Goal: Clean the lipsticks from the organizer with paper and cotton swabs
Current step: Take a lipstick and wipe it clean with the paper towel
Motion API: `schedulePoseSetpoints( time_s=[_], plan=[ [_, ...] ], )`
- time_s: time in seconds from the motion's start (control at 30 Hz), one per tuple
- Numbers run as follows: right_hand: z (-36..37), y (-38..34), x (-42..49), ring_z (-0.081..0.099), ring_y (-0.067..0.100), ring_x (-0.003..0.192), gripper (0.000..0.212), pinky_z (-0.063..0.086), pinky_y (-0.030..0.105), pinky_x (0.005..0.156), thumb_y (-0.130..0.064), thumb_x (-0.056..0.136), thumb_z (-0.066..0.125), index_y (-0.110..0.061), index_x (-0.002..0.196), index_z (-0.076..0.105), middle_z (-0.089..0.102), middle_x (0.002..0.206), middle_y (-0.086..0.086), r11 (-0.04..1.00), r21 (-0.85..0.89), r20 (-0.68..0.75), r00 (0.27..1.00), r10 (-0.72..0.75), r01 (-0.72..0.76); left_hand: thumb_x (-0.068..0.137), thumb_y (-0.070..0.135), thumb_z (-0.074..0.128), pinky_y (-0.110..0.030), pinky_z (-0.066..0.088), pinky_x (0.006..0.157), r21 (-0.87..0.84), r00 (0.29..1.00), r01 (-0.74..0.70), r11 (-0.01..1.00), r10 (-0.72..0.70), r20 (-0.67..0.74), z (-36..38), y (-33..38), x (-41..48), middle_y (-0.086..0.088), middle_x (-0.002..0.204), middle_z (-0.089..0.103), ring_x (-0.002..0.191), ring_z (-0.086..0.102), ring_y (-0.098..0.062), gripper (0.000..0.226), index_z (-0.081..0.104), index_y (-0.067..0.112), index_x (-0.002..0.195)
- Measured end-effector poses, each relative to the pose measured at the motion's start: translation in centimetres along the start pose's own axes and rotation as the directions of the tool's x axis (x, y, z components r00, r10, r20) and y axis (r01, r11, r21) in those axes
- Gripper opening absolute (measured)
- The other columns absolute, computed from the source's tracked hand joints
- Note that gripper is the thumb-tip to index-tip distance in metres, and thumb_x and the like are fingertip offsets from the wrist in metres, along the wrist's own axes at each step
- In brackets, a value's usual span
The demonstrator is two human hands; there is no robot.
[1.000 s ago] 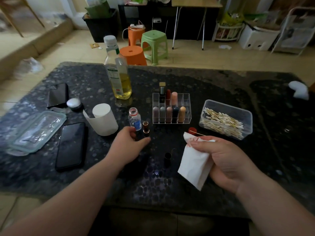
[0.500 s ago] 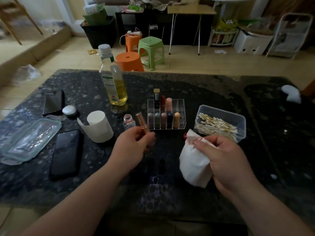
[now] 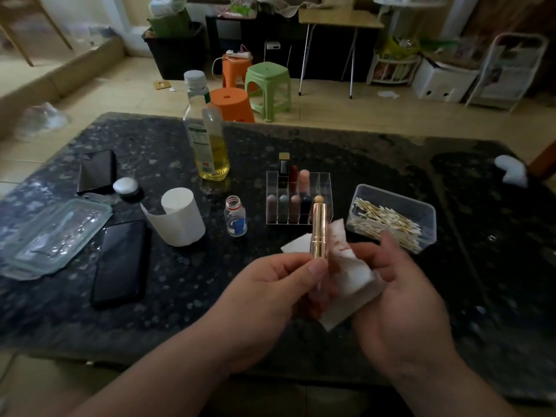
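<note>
Lipstick: I see the rose-gold metal lipstick tube (image 3: 319, 233) held upright over the black speckled stone table (image 3: 301, 139), in front of the organizer, tan bullet on top. I judge it is upright so the barrel can be wiped all round.
Left hand: the left hand (image 3: 270, 284) pinches the tube's lower end, leaving the barrel bare.
Right hand: the right hand (image 3: 400, 296) grips the folded white paper tissue (image 3: 349, 272), red-smeared, touching the tube's right side.
Organizer: the clear acrylic grid organizer (image 3: 326, 182) stands behind with other lipsticks standing in its cells.
Swabs: the clear plastic tub of cotton swabs (image 3: 427, 218) sits just right of the organizer, probably kept close for crevices.
</note>
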State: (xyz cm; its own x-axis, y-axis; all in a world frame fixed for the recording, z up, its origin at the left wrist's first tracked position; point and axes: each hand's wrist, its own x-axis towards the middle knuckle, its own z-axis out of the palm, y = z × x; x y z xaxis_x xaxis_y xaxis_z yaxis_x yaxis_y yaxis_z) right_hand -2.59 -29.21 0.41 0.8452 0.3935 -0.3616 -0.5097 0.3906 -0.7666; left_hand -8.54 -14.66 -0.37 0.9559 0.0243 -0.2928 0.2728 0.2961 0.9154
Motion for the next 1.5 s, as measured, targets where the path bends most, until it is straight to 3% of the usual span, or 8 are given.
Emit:
schedulePoseSetpoints(
  time_s=[0.07,0.27,0.47,0.7,0.9,1.07,1.3,1.5],
  plan=[
    [-0.2,-0.3,0.2,0.073,0.035,0.093,0.047,0.054,0.049,0.088,-0.043,0.082,0.057,-0.001,0.08,0.079,0.073,0.101,0.027,0.998,0.049,0.035,0.998,0.048,-0.05,0.085,0.037,0.059,-0.031,0.05,0.075,-0.036,1.0,0.0,0.999,0.0,0.013,-0.2,0.3,-0.2,-0.007,0.085,0.069,0.078,0.059,-0.016,0.032,0.079,0.014,0.095],
    [-1.1,-0.3,1.2,0.072,0.031,0.095,0.073,0.06,0.038,0.074,-0.032,0.048,0.098,-0.003,0.11,0.073,0.072,0.109,0.023,0.998,-0.056,0.253,0.966,0.05,-0.037,0.092,0.029,0.058,-0.025,0.051,0.069,-0.084,0.996,0.01,0.996,-0.003,0.086,-0.6,0.7,-0.5,-0.01,0.084,0.068,0.077,0.057,-0.018,0.035,0.073,0.0,0.103],
    [-1.0,-0.7,1.4,0.069,0.03,0.081,0.052,0.059,0.04,0.072,-0.041,0.061,0.093,-0.007,0.096,0.076,0.07,0.091,0.022,0.982,-0.187,0.363,0.926,0.106,-0.039,0.094,0.03,0.059,-0.027,0.051,0.068,-0.084,0.987,-0.007,0.996,0.02,0.158,-1.1,0.9,-0.6,-0.009,0.081,0.066,0.074,0.059,-0.017,0.025,0.078,0.014,0.094],
    [-1.3,-1.1,1.3,0.071,0.031,0.091,0.051,0.059,0.045,0.079,-0.04,0.063,0.091,-0.009,0.101,0.077,0.073,0.1,0.019,0.963,-0.268,0.376,0.924,0.065,0.041,0.09,0.031,0.066,-0.032,0.054,0.068,-0.052,0.968,0.033,0.998,-0.02,0.25,-1.8,1.2,-0.6,-0.01,0.085,0.066,0.074,0.061,-0.02,0.025,0.075,0.009,0.097],
    [-1.2,-1.4,0.9,0.071,0.027,0.084,0.04,0.059,0.037,0.073,-0.032,0.067,0.09,-0.005,0.094,0.076,0.072,0.089,0.017,0.969,-0.24,0.421,0.905,0.055,0.053,0.088,0.026,0.072,-0.037,0.057,0.071,0.041,0.971,0.008,0.999,-0.017,0.24,-1.8,1.6,-0.9,-0.036,0.1,0.063,0.082,0.062,-0.034,0.024,0.077,0.006,0.102],
    [-1.1,-1.5,0.7,0.07,0.021,0.07,0.036,0.058,0.033,0.061,-0.032,0.06,0.094,-0.01,0.081,0.076,0.07,0.077,0.011,0.968,-0.243,0.434,0.899,0.055,0.058,0.079,0.025,0.079,-0.043,0.06,0.074,0.118,0.978,-0.002,0.993,-0.023,0.208,-1.3,1.8,-1.3,-0.018,0.094,0.073,0.078,0.067,-0.03,0.02,0.075,0.01,0.093],
    [-1.1,-2.0,0.9,0.069,0.023,0.068,0.041,0.056,0.031,0.057,-0.04,0.054,0.096,-0.015,0.081,0.079,0.073,0.078,0.01,0.952,-0.3,0.418,0.905,0.076,0.058,0.085,0.026,0.076,-0.037,0.058,0.066,0.023,0.974,0.004,1.0,-0.009,0.227,-1.3,1.8,-1.3,-0.009,0.079,0.068,0.066,0.063,-0.02,0.019,0.073,0.009,0.093],
    [-1.5,-2.1,1.4,0.054,0.007,0.052,0.025,0.044,0.015,0.045,-0.025,0.079,0.082,-0.006,0.093,0.077,0.07,0.077,0.008,0.982,-0.187,0.54,0.838,0.076,0.031,0.09,0.024,0.069,-0.035,0.057,0.063,-0.104,0.956,0.06,0.993,-0.027,0.293,-1.5,2.2,-1.5,-0.023,0.083,0.061,0.064,0.059,-0.017,0.014,0.076,0.012,0.089]
  ],
)
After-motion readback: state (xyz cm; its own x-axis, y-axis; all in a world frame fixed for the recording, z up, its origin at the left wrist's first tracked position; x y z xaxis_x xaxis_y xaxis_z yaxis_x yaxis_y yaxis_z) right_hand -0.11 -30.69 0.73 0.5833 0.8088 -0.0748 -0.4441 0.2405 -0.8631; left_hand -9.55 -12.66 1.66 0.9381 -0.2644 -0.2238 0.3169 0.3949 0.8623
